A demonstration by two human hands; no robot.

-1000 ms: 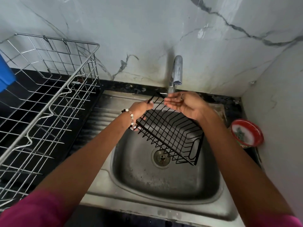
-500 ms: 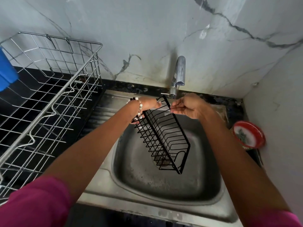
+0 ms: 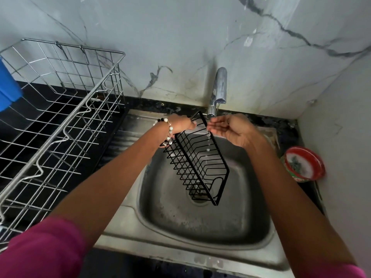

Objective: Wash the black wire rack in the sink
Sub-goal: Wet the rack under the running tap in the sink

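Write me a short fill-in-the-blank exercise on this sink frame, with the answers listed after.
1. The black wire rack is gripped at its top end by the ____ hand.
2. The right hand is cupped under the ____.
3. A beaded ____ circles the left wrist.
4. The red tub sits to the ____ of the sink.

Answers: left; tap; bracelet; right

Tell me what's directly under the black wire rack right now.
Under the black wire rack, held tilted by the left hand, lies the sink basin. Its drain shows partly through the wires; the rest is covered.
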